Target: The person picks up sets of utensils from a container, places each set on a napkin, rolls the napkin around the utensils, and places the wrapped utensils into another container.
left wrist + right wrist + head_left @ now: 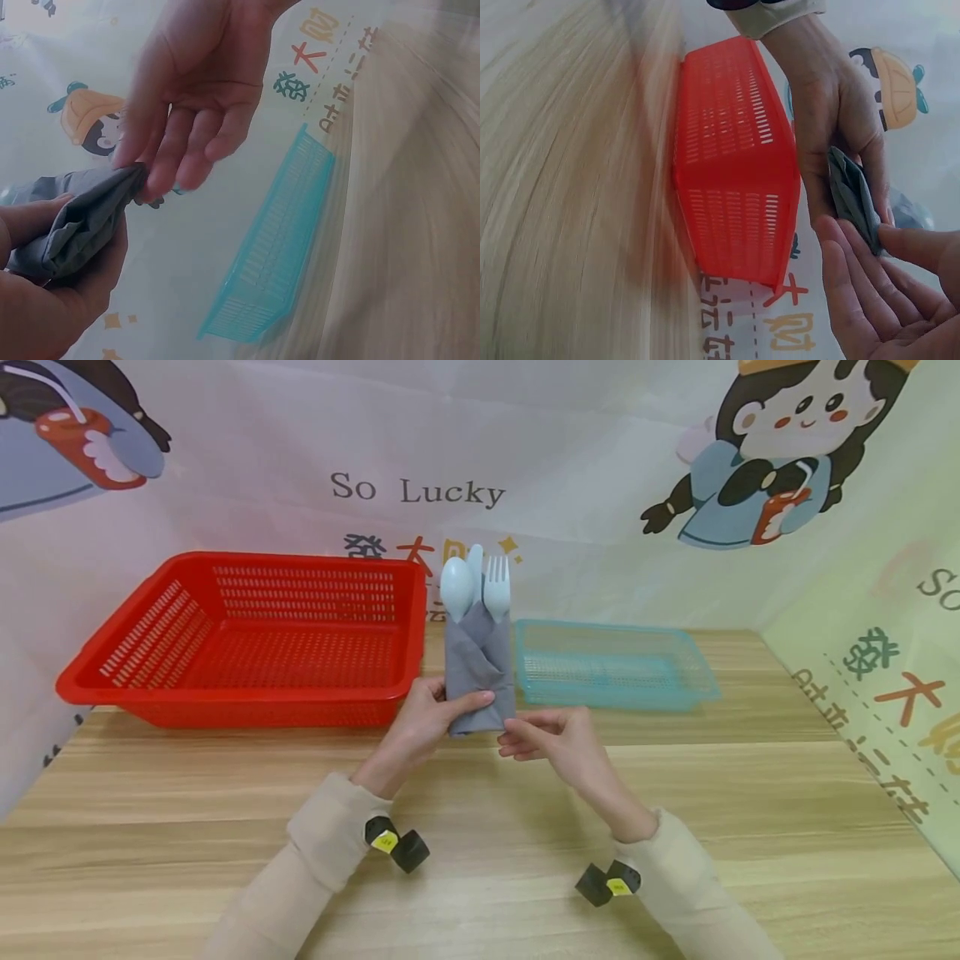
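A folded grey napkin (468, 664) stands upright above the table, held between the two hands. Out of its top stick a white spoon (457, 583), a white knife (476, 564) and a white fork (497, 585). My left hand (426, 717) grips the napkin's lower left part, thumb across the front. With thumb and fingertips, my right hand (558, 739) pinches the bottom right corner. Both wrist views show the napkin's layered lower end (82, 225) (853, 196) between the hands; the cutlery is mostly hidden there.
A red perforated basket (270, 697) stands on the wooden table (480, 877) at the left. To the right, behind the right hand, lies a shallow light-blue basket (615, 693). A printed cloth (570, 468) hangs behind both and along the right side.
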A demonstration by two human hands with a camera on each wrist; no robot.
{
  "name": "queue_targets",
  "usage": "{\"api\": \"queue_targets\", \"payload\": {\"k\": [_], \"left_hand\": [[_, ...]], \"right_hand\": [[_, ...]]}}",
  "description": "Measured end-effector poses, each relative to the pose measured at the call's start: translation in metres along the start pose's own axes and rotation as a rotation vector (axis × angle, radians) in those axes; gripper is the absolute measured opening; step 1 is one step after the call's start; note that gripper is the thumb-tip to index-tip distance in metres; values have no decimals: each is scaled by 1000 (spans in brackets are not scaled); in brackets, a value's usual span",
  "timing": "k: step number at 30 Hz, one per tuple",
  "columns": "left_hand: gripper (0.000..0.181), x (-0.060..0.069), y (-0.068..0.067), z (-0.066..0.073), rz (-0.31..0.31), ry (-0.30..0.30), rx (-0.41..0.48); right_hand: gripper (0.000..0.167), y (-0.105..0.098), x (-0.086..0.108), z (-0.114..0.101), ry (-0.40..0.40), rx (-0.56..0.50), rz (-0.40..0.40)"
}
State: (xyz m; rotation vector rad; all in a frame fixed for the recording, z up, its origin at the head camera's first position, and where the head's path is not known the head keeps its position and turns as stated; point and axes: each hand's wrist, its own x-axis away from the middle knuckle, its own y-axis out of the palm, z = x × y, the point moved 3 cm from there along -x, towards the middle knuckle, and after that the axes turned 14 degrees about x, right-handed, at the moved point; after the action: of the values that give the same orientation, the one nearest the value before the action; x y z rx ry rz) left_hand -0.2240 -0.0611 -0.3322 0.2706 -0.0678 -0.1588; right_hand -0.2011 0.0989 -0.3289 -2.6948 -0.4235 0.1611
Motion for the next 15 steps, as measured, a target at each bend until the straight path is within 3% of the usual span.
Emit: {"api": "queue_targets", "payload": {"k": [4,6,10,15], "left_hand": [[34,0,-1,1,-8,-14,-15],[34,0,-1,1,-19,-10,-16],[33,-1,2,0,-59,6,-31],[31,1,7,-3,-98,-5,-70]], "right_hand": [[24,-4,1,5,-13,89,-108],[26,-7,1,5,-25,126,-125],[31,-12,-1,4,-27,162,-28],[31,-10,-5,0,27,145,84]]}}
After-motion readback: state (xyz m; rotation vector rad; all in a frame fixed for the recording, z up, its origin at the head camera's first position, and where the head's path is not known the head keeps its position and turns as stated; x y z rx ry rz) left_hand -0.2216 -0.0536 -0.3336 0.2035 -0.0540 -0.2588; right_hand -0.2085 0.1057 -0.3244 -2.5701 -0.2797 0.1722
